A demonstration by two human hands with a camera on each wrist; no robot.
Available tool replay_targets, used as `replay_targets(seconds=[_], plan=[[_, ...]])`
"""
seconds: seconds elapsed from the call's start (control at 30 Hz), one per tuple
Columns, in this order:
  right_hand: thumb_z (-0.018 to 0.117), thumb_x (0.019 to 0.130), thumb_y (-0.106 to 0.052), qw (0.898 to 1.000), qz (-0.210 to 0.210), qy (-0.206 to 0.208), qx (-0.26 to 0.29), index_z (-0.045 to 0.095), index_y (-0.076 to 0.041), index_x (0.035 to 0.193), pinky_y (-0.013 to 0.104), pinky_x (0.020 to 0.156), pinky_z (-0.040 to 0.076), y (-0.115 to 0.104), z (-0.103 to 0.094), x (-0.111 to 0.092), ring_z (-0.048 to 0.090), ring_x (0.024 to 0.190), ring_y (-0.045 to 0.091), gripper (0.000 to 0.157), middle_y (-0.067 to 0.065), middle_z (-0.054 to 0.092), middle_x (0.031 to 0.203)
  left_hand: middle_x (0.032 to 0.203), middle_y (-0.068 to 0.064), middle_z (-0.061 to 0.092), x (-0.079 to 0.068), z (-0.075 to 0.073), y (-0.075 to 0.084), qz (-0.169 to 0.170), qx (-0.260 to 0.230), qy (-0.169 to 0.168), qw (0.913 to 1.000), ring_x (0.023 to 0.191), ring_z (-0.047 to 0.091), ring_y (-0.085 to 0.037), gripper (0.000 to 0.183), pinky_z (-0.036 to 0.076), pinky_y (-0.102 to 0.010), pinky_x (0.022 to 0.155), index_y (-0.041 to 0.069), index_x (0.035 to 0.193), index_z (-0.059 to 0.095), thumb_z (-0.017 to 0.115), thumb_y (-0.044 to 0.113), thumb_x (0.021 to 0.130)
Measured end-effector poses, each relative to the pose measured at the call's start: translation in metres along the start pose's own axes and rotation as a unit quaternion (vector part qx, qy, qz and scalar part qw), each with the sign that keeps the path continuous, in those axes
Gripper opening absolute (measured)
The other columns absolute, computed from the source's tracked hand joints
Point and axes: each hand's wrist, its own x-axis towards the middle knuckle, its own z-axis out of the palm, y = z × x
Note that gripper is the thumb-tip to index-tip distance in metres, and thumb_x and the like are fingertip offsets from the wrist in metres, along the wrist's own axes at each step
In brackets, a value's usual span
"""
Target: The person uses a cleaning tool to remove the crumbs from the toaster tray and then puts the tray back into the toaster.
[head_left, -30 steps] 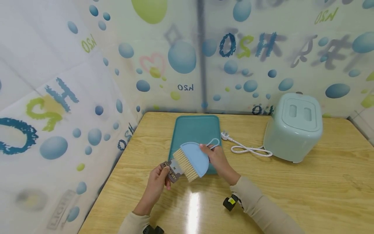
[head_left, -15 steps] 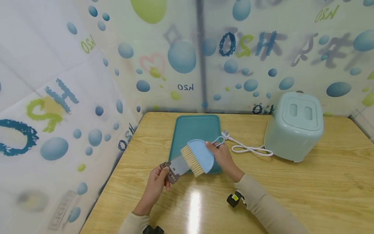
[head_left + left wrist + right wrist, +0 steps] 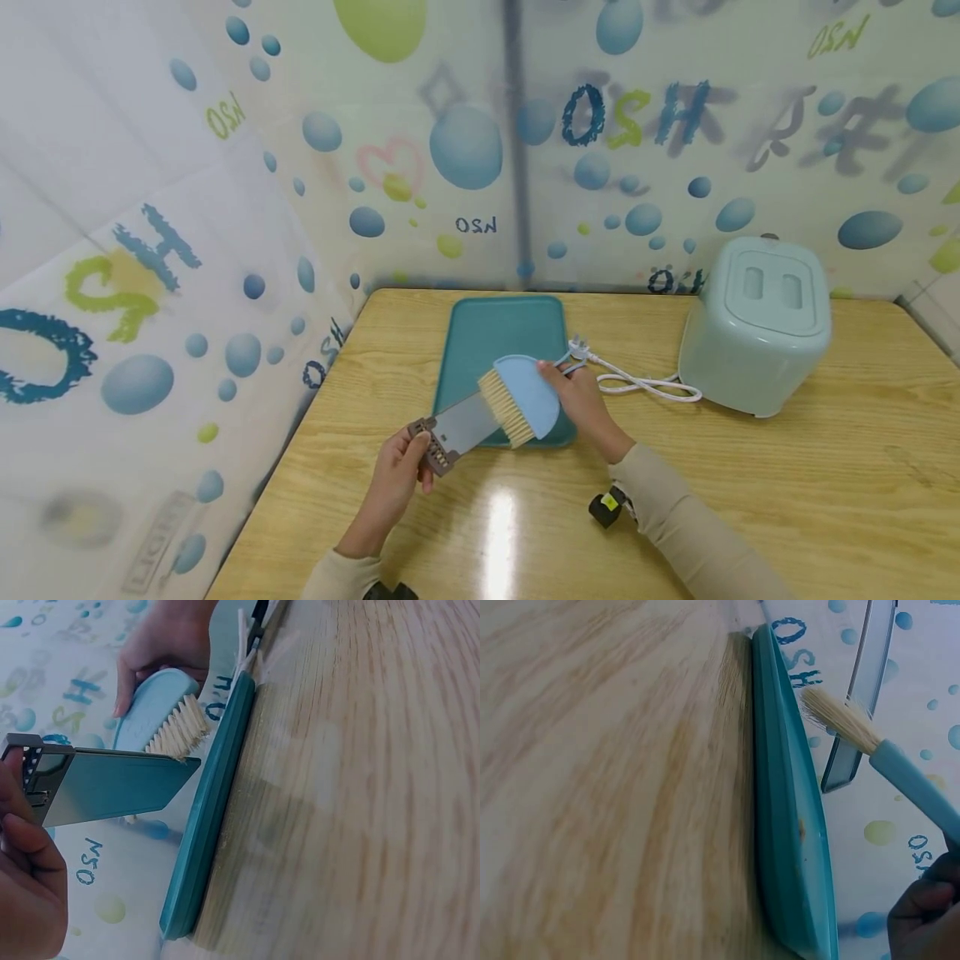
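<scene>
My left hand (image 3: 396, 473) pinches the brown slotted end of a flat grey crumb tray (image 3: 463, 423), thumb on top. The crumb tray slants up to the right over the near part of a teal serving tray (image 3: 498, 325). In my right hand (image 3: 591, 410) is a light blue hand brush (image 3: 532, 393) with a half-round body and a loop at its end. Its pale bristles (image 3: 177, 733) lie against the far end of the crumb tray in the left wrist view. From the right wrist, the brush (image 3: 911, 780) crosses in front of the crumb tray (image 3: 845, 761).
A mint-green toaster (image 3: 757, 333) stands at the back right of the wooden table (image 3: 825, 483). Its white cord (image 3: 645, 385) lies coiled, with the plug (image 3: 577, 347) by the serving tray's right edge. A patterned curtain (image 3: 465, 250) hangs behind and at the left.
My right hand has drawn the brush rightward and slightly away along the crumb tray, baring more of its grey surface. The left hand has hardly moved.
</scene>
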Motion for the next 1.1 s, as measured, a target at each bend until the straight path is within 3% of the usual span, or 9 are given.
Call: replay_targets(seconds=[0.47, 0.77, 1.1], plan=[[0.061, 0.095, -0.028, 0.999, -0.014, 0.015, -0.044, 0.061, 0.001, 0.074, 0.023, 0.049, 0.033, 0.011, -0.006, 0.009, 0.04, 0.054, 0.01, 0.036, -0.004, 0.043, 0.057, 0.065, 0.003, 0.059, -0.003, 0.0, 0.002, 0.02, -0.003, -0.003, 0.9998, 0.04, 0.044, -0.007, 0.027, 0.04, -0.019, 0.041, -0.014, 0.103, 0.053, 0.038, 0.008, 0.101], [0.061, 0.095, -0.026, 0.999, -0.023, 0.012, -0.022, 0.045, -0.009, 0.062, 0.024, 0.052, 0.035, 0.012, -0.008, 0.011, 0.04, 0.056, 0.013, 0.04, -0.002, 0.04, 0.058, 0.065, 0.003, 0.059, -0.003, -0.001, 0.002, 0.021, -0.005, -0.001, 0.9998, 0.039, 0.044, -0.007, 0.026, 0.04, -0.018, 0.041, -0.015, 0.102, 0.053, 0.039, 0.007, 0.101], [0.059, 0.096, -0.029, 0.999, -0.022, 0.007, -0.033, 0.043, -0.01, 0.061, 0.025, 0.052, 0.032, 0.01, -0.013, 0.013, 0.036, 0.055, 0.012, 0.042, -0.003, 0.035, 0.057, 0.064, 0.005, 0.059, -0.001, -0.003, 0.006, 0.039, -0.002, -0.027, 0.9989, 0.041, 0.045, -0.005, 0.027, 0.041, -0.018, 0.04, -0.015, 0.102, 0.052, 0.039, 0.009, 0.101]])
